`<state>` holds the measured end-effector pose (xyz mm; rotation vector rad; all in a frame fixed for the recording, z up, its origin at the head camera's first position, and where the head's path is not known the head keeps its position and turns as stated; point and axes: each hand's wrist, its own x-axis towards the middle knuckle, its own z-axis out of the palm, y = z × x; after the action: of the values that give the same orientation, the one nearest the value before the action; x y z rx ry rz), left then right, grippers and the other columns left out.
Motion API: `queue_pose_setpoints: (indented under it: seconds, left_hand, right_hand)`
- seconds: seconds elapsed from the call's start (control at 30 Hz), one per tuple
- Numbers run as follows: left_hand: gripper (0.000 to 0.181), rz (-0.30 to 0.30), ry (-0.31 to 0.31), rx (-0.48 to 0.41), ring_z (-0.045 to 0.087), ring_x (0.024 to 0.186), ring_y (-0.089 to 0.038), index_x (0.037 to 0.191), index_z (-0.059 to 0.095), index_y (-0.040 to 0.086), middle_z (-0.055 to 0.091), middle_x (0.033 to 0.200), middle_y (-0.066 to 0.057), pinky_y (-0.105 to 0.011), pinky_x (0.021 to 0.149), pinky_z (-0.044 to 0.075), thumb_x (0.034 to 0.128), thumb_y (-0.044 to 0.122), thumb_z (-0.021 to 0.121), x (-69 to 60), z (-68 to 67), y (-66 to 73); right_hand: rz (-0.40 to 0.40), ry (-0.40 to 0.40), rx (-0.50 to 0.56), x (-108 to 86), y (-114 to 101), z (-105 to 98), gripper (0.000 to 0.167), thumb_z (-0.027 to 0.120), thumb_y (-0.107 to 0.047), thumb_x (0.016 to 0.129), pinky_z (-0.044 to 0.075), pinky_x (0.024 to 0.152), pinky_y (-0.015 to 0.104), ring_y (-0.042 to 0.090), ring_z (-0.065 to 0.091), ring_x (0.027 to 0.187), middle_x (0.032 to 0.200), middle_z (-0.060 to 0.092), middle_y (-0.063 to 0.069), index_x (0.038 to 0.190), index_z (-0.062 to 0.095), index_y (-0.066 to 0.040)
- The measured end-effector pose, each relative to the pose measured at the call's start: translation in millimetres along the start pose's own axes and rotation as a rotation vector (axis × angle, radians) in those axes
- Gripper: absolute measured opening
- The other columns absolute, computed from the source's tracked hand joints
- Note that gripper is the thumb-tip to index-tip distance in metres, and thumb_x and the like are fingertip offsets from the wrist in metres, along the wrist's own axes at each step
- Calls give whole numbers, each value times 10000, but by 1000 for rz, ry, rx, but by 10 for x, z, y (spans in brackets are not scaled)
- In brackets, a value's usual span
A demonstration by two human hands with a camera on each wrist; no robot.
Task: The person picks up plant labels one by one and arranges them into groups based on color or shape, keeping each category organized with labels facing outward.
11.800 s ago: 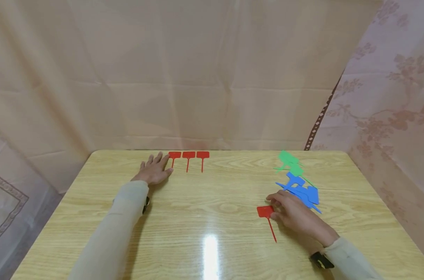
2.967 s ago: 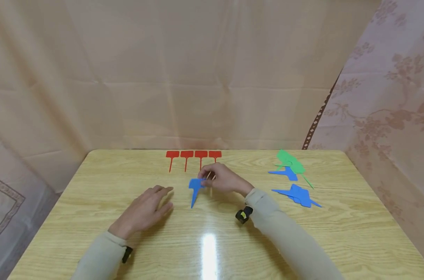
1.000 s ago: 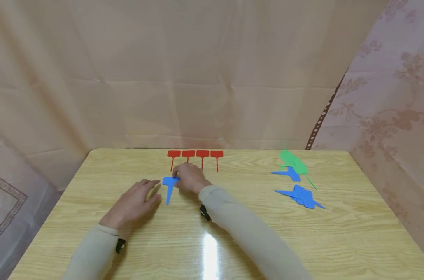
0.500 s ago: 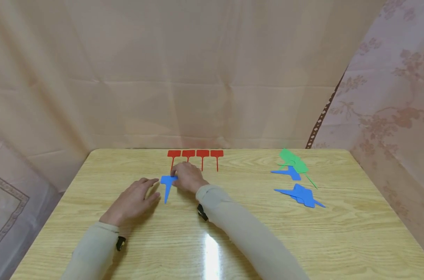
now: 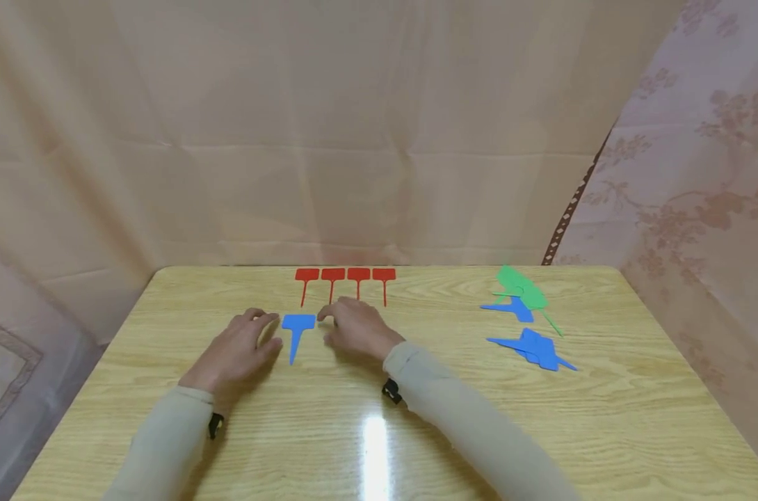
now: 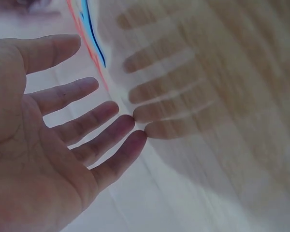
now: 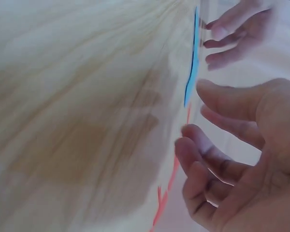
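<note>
A blue T-shaped tag (image 5: 298, 322) lies flat in front of the red tags, its stem pointing toward me. Just left of it is my left hand (image 5: 234, 353), fingers spread and relaxed, holding nothing; the left wrist view shows its open palm (image 6: 48, 140). To the tag's right, my right hand (image 5: 361, 329) is apart from it, fingers loosely bent. In the right wrist view that hand (image 7: 251, 159) holds nothing, and the blue tag (image 7: 193, 63) lies beyond the thumb. Several red tags (image 5: 384, 275) form a row at the table's back edge, some stem ends close to my right hand.
On the right of the wooden table (image 5: 542, 431), green tags (image 5: 521, 287) overlap one another, with a blue tag (image 5: 521, 309) against them. More blue tags (image 5: 544, 351) lie overlapped nearer me. A beige cloth (image 5: 354, 139) hangs behind the table.
Over the last second my right hand has let go of the blue tag and drawn back to the right. Earlier, a fourth red tag joined the row and the blue tag came leftward from mid-table.
</note>
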<state>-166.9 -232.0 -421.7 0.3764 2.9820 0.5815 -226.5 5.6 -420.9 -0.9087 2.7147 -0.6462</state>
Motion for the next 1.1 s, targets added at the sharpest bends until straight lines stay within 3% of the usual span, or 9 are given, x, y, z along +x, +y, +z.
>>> queue_pose_setpoints:
  seconds: [0.2, 0.47, 0.8, 1.1]
  left_hand:
    - [511, 7, -14, 9, 426, 1306, -532, 1429, 509, -65, 460, 1435, -335, -682, 1046, 376, 1020, 227, 603, 96, 13, -47]
    - [530, -7, -45, 32, 369, 1369, -541, 1438, 483, -89, 406, 1485, -356, -670, 1107, 315, 1020, 222, 582, 223, 17, -92]
    - [565, -22, -100, 32, 302, 1407, -547, 1469, 418, -116, 326, 1529, -370, -655, 1140, 272, 1034, 219, 552, 250, 12, -94]
    - [559, -30, -92, 15, 303, 1400, -554, 1469, 417, -117, 329, 1526, -372, -658, 1139, 271, 1036, 210, 550, 257, 17, -82]
  right_hand:
    - [6, -18, -12, -434, 253, -125, 364, 717, -205, 942, 504, 895, 396, 180, 604, 999, 1068, 648, 13, 1302, 688, -158]
    - [18, 99, -60, -1058, 755, -256, 339, 787, -192, 900, 511, 743, 362, 180, 613, 892, 971, 635, 22, 1222, 721, -107]
    - [185, 233, -123, -1788, 1465, -744, 399, 822, -186, 861, 530, 742, 499, 325, 645, 941, 1045, 694, 139, 1209, 703, -30]
    - [344, 157, -129, -2200, 1843, -933, 612, 834, -239, 853, 519, 730, 557, 447, 571, 1010, 1181, 601, 292, 1328, 598, 67]
